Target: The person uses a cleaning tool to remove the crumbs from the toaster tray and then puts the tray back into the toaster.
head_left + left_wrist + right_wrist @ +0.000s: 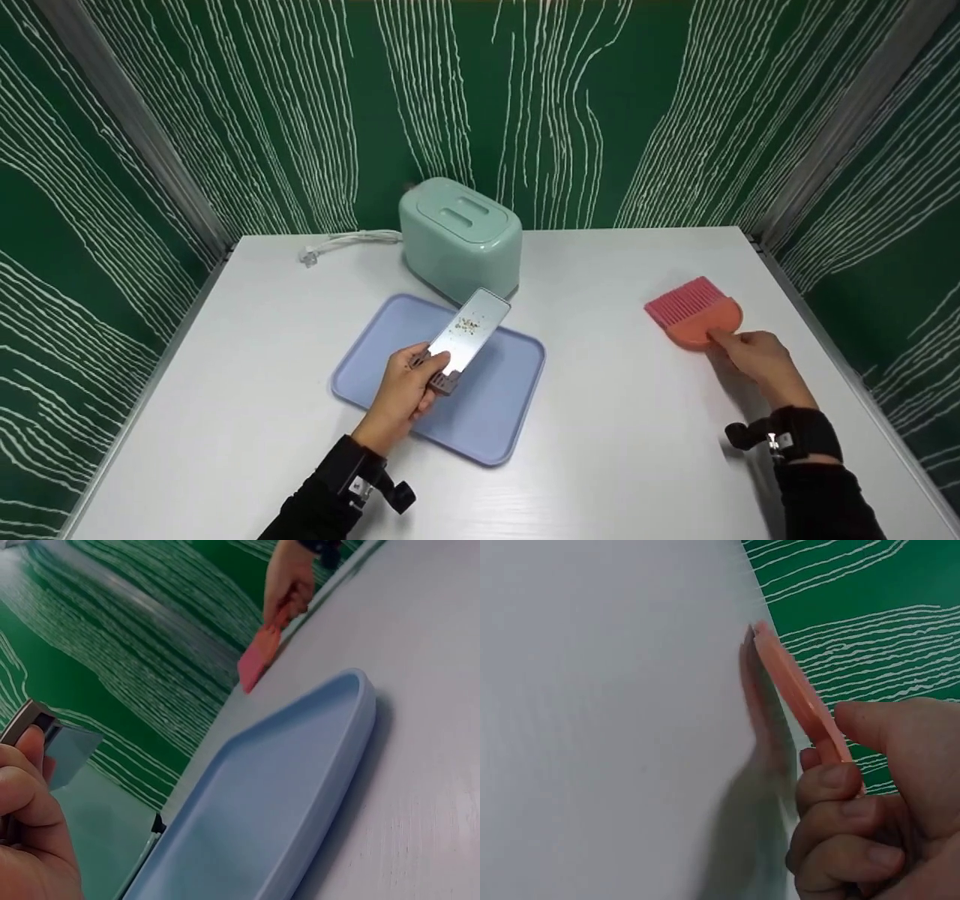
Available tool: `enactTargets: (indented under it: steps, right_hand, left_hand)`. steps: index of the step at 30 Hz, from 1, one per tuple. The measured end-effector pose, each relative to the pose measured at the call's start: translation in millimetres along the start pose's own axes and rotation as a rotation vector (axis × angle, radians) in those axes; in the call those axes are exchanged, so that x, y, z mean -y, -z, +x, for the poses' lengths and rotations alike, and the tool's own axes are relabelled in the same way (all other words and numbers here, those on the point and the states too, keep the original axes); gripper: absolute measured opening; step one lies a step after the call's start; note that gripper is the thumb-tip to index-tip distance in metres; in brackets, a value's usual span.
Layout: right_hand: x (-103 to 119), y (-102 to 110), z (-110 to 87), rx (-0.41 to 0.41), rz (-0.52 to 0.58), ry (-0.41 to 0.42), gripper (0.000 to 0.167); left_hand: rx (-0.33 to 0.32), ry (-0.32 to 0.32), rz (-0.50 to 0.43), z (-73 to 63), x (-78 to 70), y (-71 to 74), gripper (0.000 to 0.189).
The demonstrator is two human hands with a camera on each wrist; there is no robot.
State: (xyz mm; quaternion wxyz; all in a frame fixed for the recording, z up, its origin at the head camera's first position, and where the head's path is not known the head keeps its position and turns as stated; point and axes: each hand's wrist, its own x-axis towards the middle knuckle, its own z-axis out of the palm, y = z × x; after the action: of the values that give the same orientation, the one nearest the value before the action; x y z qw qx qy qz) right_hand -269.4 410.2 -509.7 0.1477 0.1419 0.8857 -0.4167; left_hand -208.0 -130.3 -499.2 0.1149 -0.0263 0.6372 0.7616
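Note:
My left hand (401, 390) grips the grey end of a shiny metal crumb tray (487, 311), thumb on top. Brown crumbs (466, 325) lie on its flat surface. Beneath it is a light blue tray (506, 397) on the table; in the left wrist view the crumb tray (73, 754) is held up apart from it. Over at the right, my right hand (761, 364) pinches the orange handle of a small brush (697, 319) with pink bristles. The right wrist view shows this brush (799, 694) edge-on, held between thumb and curled fingers just above the table.
A mint green toaster (461, 244) stands behind the blue tray, close to its far edge. Its white cord and plug (309, 257) lie to the left. Green walls with white lines enclose the white table (600, 450) at the back and sides.

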Motion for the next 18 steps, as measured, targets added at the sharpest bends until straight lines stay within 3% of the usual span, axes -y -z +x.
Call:
enactTargets:
  steps: [4,9,18]
  right_hand:
    - [5,-7,1.3,-0.105,-0.077,0.041,0.070]
    - [24,-18,-4.2,-0.128,-0.112,0.088,0.082]
    - [63,-44,-19.9,-0.170,-0.098,0.300,0.066]
  left_hand:
    - [-0.002,-0.001,0.008,-1.3,-0.7,2.1,0.041]
    - [-0.014,0.009,0.020,-2.9,-1.1,5.8,0.044]
    - [-0.034,0.023,0.020,-6.2,-0.7,12.5,0.039]
